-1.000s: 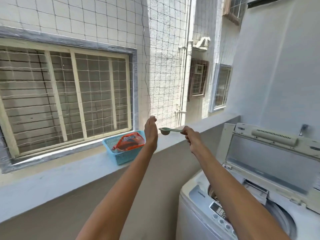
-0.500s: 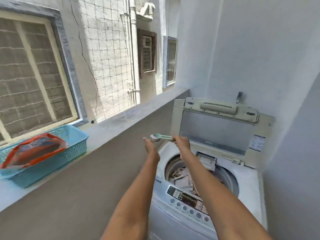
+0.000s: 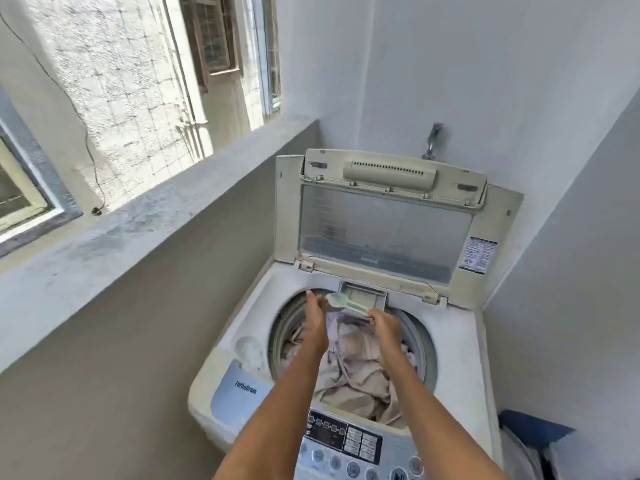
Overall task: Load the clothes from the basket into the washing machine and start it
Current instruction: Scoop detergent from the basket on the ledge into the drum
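Note:
A white top-load washing machine [image 3: 460, 344] stands below me with its lid [image 3: 384, 226] raised upright. Beige clothes [image 3: 356, 368] fill the drum. My right hand [image 3: 386, 327] pinches the handle of a pale green scoop [image 3: 341, 303] and holds it over the back of the drum, just in front of the detergent drawer [image 3: 363, 294]. My left hand [image 3: 317, 317] hovers with straight fingers beside the scoop's bowl, close under it. Whether the scoop holds powder cannot be seen. The control panel [image 3: 346, 441] lies at the machine's near edge, partly under my forearms.
A grey concrete ledge [image 3: 138, 230] runs along the left, with netting and windows beyond. White walls close in behind and to the right of the machine, with a tap [image 3: 433, 140] above the lid. Something dark blue [image 3: 530, 431] sits at the lower right.
My view has swung right from the ledge to the machine. Both hands carried the scoop from near the blue basket to over the drum. The basket with the orange packet has left the view.

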Demonstrator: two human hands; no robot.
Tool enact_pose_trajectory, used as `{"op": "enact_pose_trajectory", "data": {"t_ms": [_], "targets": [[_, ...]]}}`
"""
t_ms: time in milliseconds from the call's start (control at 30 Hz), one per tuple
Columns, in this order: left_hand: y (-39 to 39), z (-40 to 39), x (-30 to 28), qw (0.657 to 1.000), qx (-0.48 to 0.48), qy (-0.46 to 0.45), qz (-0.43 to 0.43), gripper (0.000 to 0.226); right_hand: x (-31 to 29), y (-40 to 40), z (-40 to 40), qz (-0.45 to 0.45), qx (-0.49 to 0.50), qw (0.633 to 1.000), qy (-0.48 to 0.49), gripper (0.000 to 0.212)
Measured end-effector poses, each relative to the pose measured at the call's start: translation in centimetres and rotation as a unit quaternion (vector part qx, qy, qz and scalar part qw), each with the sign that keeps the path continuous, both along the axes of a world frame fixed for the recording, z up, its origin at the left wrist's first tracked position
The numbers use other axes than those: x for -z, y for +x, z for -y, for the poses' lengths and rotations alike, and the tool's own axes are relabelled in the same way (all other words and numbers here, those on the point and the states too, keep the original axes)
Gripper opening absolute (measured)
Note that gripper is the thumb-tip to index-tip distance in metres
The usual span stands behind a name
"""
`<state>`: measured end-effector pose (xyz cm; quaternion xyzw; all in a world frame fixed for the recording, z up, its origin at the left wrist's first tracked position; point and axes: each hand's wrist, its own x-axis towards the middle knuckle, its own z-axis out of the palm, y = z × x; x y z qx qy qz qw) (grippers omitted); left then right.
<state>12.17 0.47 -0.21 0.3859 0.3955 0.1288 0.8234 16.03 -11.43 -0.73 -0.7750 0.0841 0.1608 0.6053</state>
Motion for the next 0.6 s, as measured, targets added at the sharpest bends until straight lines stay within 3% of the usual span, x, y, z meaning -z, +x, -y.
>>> {"op": "enact_pose_trajectory", "data": {"t_ms": [133, 233, 367, 600], "targets": [[3.0, 0.4, 2.1, 1.000, 0.013, -0.003, 0.016, 0.054, 1.6, 2.5, 1.1, 0.026, 0.064, 0.997, -0.033, 0.025], [6.5, -0.8, 7.0, 1.000, 0.018, -0.004, 0.010, 0.056, 3.2, 4.0, 1.1, 0.042, 0.093, 0.993, -0.062, 0.020], [7.0, -1.5, 4.8, 0.999, 0.012, 0.026, -0.022, 0.030, 4.3, 4.8, 0.4, 0.062, 0.099, 0.986, -0.118, 0.021], [7.8, -2.4, 6.5, 0.999, 0.013, 0.038, -0.012, 0.027, 5.3, 4.9, -1.2, 0.122, 0.109, 0.956, -0.244, 0.019]]}}
